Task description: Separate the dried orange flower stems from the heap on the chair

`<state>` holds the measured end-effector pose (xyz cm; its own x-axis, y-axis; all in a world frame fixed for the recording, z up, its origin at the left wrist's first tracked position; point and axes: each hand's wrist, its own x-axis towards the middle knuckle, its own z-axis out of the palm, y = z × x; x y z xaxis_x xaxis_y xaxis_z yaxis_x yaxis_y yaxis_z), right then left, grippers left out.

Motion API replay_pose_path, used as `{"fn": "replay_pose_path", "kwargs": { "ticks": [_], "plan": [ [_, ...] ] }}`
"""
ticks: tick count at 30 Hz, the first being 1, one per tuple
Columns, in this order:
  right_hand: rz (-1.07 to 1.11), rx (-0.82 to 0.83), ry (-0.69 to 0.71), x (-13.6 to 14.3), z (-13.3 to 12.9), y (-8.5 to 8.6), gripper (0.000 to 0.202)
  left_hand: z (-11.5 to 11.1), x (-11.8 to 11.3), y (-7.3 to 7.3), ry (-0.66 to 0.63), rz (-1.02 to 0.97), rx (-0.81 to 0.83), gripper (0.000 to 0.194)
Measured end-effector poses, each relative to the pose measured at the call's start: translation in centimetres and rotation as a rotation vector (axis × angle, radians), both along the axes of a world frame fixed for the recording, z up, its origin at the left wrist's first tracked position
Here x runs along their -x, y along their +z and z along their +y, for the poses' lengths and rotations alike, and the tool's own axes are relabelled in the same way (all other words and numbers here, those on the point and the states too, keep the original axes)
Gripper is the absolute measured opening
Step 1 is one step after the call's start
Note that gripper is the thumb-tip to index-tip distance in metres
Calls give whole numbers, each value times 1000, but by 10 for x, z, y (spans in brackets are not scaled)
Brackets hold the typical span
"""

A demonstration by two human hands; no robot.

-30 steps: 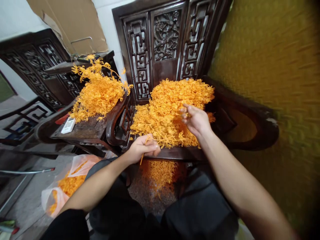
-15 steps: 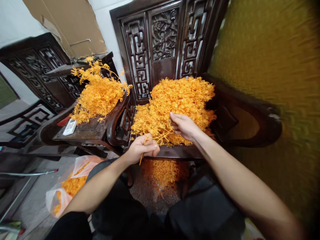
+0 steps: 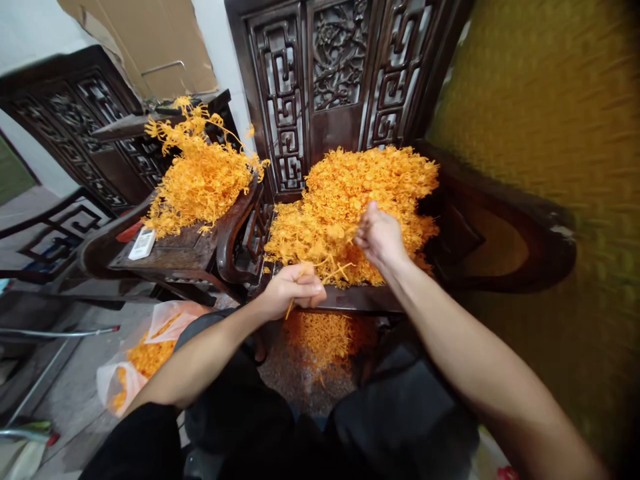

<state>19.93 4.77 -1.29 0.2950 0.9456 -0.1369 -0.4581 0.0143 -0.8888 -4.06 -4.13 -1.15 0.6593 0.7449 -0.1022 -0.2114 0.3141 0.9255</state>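
Note:
My left hand point(image 3: 295, 291) is closed around a thin, branching orange sprig point(image 3: 343, 270). The sprig's forked ends stick out to the right, and its stem pokes out below my fingers. Higher and to the right, my right hand point(image 3: 381, 235) is curled with the fingertips together, in front of a large heap of frilly orange sprigs point(image 3: 373, 177). Whatever it pinches is hidden. The heap fills the seat of a dark carved wooden chair point(image 3: 360, 299), and both hands are over its front part.
More orange sprigs point(image 3: 200, 183) lie on a dark side table at left, beside a white remote-like object point(image 3: 143, 243). A plastic bag point(image 3: 173, 323) with orange pieces sits on the floor. Loose orange bits point(image 3: 323, 340) lie beneath the seat. A curved armrest point(image 3: 555, 247) bounds the right.
My right hand has moved right and slightly up, away from my left hand, and has curled tighter. My left hand still grips the sprig, of which less branching now shows. The view has shifted a little.

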Motion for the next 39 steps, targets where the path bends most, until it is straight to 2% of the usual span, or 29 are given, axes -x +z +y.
{"fn": "replay_pose_path", "kwargs": {
  "ticks": [2, 3, 6, 9, 11, 14, 16, 18, 21, 22, 24, 26, 29, 31, 35, 39],
  "plan": [
    [28, 41, -142, -17, 5, 5, 59, 1, 8, 2, 35, -22, -29, 53],
    [29, 63, -165, -24, 5, 7, 56, 3, 13, 3, 54, -26, -34, 53],
    [-14, 88, 25, -30, -6, 10, 44, 7, 22, 6, 92, -39, -36, 52],
    [-18, 11, 257, -16, -23, 8, 31, 9, 23, 6, 49, -46, -50, 50],
    [1, -2, 348, -6, -30, 5, 36, 10, 21, 6, 31, -48, -61, 49],
    [-28, 116, 536, 2, -35, -2, 51, 10, 18, 7, 29, -55, -65, 49],
    [-81, 191, 703, 1, -35, -6, 52, 11, 17, 9, 18, -66, -56, 49],
    [-106, 183, 727, -4, -32, -8, 49, 11, 17, 10, 9, -80, -51, 49],
    [-27, 73, 534, -17, -28, -3, 53, 10, 17, 10, 19, -101, -64, 49],
    [4, 49, 507, -21, -29, 0, 54, 10, 17, 10, 22, -102, -65, 49],
    [12, 51, 587, -26, -33, 5, 58, 10, 17, 11, 21, -92, -61, 48],
    [-42, 82, 742, -24, -42, 7, 64, 11, 17, 11, 21, -81, -61, 47],
    [-118, 70, 882, -15, -54, 4, 59, 13, 17, 10, 37, -62, -79, 47],
    [-135, 12, 802, -9, -58, 3, 54, 13, 15, 8, 43, -29, -91, 49],
    [-104, -115, 381, -3, -49, 2, 61, 13, 3, 1, -19, 100, -81, 49],
    [-155, -105, 177, -20, -25, -2, 55, 11, -5, -2, -86, 126, -98, 51]
  ]
}}
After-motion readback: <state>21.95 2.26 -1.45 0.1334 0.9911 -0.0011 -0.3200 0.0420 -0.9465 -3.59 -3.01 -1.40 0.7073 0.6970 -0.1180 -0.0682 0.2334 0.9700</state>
